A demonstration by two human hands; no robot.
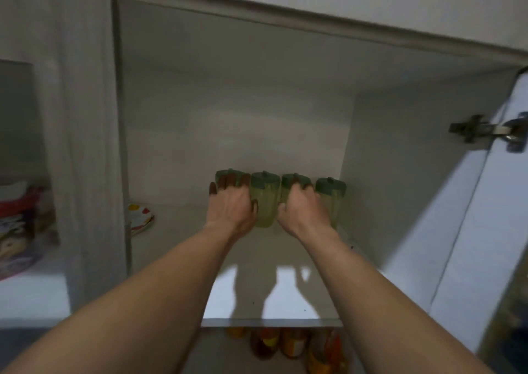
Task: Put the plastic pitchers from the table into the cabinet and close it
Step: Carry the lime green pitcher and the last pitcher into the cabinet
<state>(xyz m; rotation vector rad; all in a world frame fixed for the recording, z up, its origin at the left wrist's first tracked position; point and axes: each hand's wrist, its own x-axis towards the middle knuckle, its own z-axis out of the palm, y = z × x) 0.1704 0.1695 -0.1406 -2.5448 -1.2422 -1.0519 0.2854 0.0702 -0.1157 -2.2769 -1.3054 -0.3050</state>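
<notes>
A: At the back of the cabinet shelf [271, 293], four pitchers are lined up in a row, upright, touching side to side

B: Hands?

A: Left hand [231, 205] is spread over the far-left pitcher [228, 175]; right hand [303, 209] is curled around the third pitcher [295, 180]. Both are reached straight ahead, neither clearly nearer

B: Look of them?

A: Pale green translucent bodies, dark green lids, long axis vertical. Cabinet door [463, 231] is seen open at right, nearer the right hand

B: So closing is judged next, once both are let go
</notes>
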